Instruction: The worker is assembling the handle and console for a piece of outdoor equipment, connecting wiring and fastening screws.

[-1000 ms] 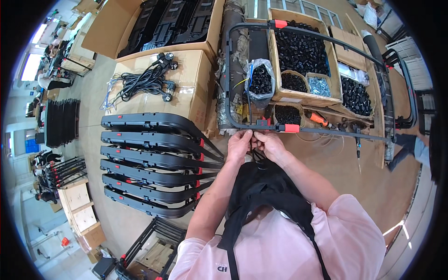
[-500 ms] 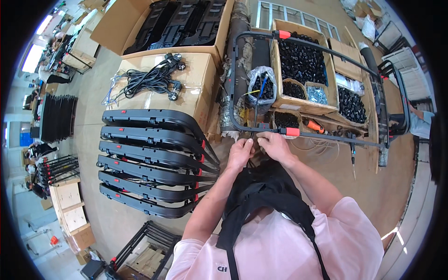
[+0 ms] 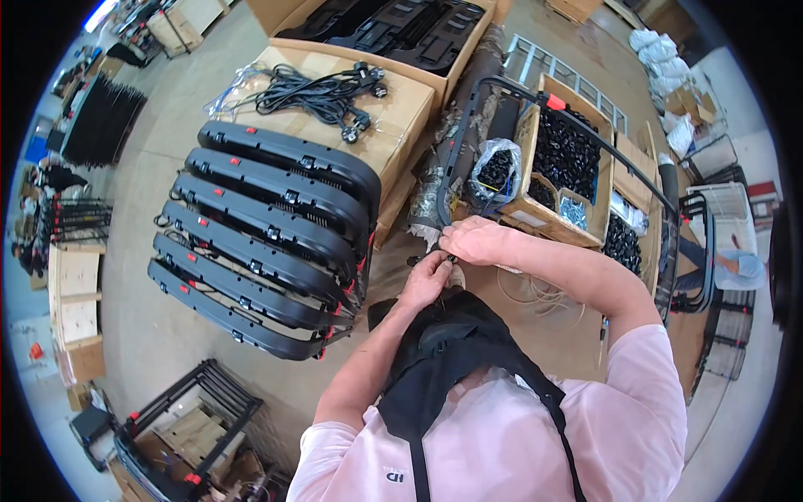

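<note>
My left hand point(image 3: 425, 282) is closed in a pinch in front of me, with a small dark piece at its fingertips that is too small to name. My right hand point(image 3: 475, 240) bends in just above it, fingers curled together; what they grip is hidden. Both hands are at the near left corner of a black tubular frame point(image 3: 465, 125) with red joints, which lies across the parts boxes. Below the hands hangs my black apron point(image 3: 452, 335).
Several black curved panels point(image 3: 276, 201) stand in a row at left. Behind them a cardboard box point(image 3: 401, 109) carries coiled black cables point(image 3: 314, 96). At right are a wooden crate point(image 3: 539, 219) of small black parts and a clear bag point(image 3: 495, 171). Another person point(image 3: 740, 268) is at far right.
My view has turned, so the panels and frame appear tilted. My right forearm now reaches across from the right, with its hand over the frame's corner; the left hand stays close below.
</note>
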{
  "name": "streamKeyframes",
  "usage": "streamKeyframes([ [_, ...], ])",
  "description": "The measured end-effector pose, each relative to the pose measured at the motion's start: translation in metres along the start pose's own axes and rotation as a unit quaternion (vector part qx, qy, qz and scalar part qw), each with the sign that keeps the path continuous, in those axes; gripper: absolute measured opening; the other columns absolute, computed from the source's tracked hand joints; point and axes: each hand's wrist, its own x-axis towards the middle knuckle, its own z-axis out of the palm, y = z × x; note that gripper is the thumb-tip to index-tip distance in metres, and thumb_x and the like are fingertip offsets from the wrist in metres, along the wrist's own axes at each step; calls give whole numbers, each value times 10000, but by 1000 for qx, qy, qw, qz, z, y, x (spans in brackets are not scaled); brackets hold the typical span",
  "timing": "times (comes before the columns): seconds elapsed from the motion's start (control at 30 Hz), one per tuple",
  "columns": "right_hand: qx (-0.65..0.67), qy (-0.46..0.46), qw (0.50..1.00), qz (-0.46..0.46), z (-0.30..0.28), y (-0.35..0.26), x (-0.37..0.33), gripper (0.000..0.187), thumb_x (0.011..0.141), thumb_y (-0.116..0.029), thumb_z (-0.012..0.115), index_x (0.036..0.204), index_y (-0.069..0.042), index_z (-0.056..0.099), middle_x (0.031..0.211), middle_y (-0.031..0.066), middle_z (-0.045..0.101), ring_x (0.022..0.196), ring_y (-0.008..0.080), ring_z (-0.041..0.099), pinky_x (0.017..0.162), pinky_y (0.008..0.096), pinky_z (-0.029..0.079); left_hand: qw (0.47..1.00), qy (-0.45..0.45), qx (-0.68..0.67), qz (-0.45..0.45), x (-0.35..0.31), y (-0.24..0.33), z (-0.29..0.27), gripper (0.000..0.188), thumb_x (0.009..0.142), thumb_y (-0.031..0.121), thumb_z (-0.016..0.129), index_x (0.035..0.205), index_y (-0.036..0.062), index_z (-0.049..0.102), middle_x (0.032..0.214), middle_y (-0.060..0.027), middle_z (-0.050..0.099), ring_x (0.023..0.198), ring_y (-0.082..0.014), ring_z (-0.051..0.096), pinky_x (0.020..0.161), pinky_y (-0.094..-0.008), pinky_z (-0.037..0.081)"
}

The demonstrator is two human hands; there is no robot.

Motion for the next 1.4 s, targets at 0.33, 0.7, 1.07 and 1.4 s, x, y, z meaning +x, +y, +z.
streamKeyframes([
  [0.33, 160, 95, 980, 74, 10, -4, -23, 168, 933, -128, 689, 1030, -15, 610, 972, 177, 646, 963, 408, 693, 799, 499, 572, 999, 6, -38, -33, 5, -6, -5, 216, 1064, 190, 593, 1191, 48, 696, 857, 40, 615, 723, -60, 517, 647, -262, 442],
  [0.7, 184, 189, 964, -32, 12, -6, -13, 131, 896, -78, 717, 1006, -22, 673, 932, 118, 624, 943, 341, 663, 850, 441, 555, 996, 7, -41, -75, 1, 14, -10, 198, 1049, 173, 604, 1142, 22, 693, 866, 52, 596, 751, -46, 500, 658, -234, 415],
  [1.07, 186, 128, 973, 46, 17, -7, -14, 87, 939, -83, 648, 960, -13, 601, 1007, 158, 604, 1006, 366, 639, 864, 467, 537, 994, 22, -67, -84, 5, 23, -6, 225, 998, 205, 629, 1070, 20, 736, 850, 39, 632, 755, -64, 527, 669, -252, 427],
  [1.4, 343, -36, 774, 531, 126, -63, -40, 649, 903, -529, 722, 1362, -86, 602, 1166, 203, 759, 1096, 414, 723, 963, 509, 563, 983, 109, 118, -88, 2, 3, -9, 231, 981, 232, 655, 1013, 26, 754, 739, 42, 601, 676, -66, 524, 611, -253, 414],
])
